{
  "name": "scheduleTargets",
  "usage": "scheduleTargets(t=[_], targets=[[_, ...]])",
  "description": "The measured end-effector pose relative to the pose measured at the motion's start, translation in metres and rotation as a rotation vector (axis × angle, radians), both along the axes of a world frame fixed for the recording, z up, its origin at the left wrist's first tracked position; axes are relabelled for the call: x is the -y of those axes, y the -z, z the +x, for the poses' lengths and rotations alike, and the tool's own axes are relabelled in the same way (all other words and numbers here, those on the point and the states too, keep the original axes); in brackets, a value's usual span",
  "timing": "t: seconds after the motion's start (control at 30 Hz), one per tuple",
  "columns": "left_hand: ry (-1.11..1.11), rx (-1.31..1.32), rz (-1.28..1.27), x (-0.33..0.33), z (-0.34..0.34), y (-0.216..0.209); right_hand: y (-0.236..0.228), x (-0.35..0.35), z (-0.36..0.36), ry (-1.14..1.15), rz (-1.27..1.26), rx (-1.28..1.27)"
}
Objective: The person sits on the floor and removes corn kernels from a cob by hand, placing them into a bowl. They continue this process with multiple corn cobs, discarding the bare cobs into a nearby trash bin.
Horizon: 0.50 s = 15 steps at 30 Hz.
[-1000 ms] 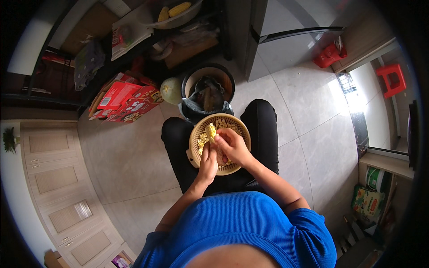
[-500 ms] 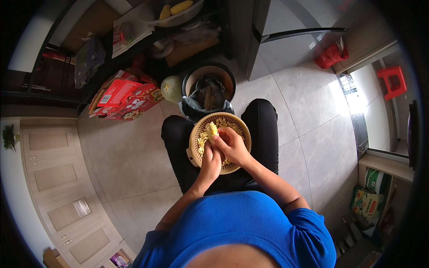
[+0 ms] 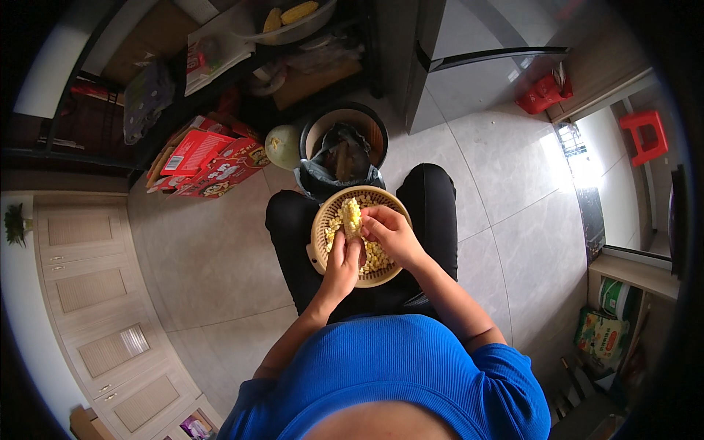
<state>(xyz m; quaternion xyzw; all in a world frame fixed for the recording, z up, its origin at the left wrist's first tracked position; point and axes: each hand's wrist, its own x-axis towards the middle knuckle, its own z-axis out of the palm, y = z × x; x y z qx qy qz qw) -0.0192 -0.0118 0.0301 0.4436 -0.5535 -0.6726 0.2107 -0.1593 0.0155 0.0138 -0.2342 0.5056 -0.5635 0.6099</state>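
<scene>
A partly stripped corn cob (image 3: 351, 215) points away from me over a tan plastic basket (image 3: 317, 233) resting on my lap. My left hand (image 3: 342, 260) is closed around the near end of the cob. At the cob's right side, the fingers of my right hand (image 3: 386, 231) are bent, with thumb and fingertips pressed on the kernels. Loose yellow corn kernels (image 3: 375, 258) lie in the basket, below and around both hands. Part of the basket's floor is hidden under my hands.
A bin lined with a black bag (image 3: 343, 165) stands just beyond my knees. Left of it are a pale green melon (image 3: 281, 147) and red cardboard boxes (image 3: 213, 158). A bowl (image 3: 323, 23) with corn cobs sits on the dark shelf. A grey fridge (image 3: 477, 81) stands at the far right.
My right hand has shifted slightly right, uncovering more of the cob and the kernels beneath. The cob now stands more upright in view, with my left hand lower on it.
</scene>
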Motion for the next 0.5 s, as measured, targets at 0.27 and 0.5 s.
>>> scheduleTargets(t=[0.27, 0.5], targets=[[-0.142, -0.241, 0.282, 0.003, -0.002, -0.001, 0.000, -0.003, 0.002, -0.017, -0.056, 0.055], [-0.192, -0.265, 0.386, 0.007, -0.002, -0.005, -0.008, -0.005, -0.002, -0.094, -0.061, -0.038]])
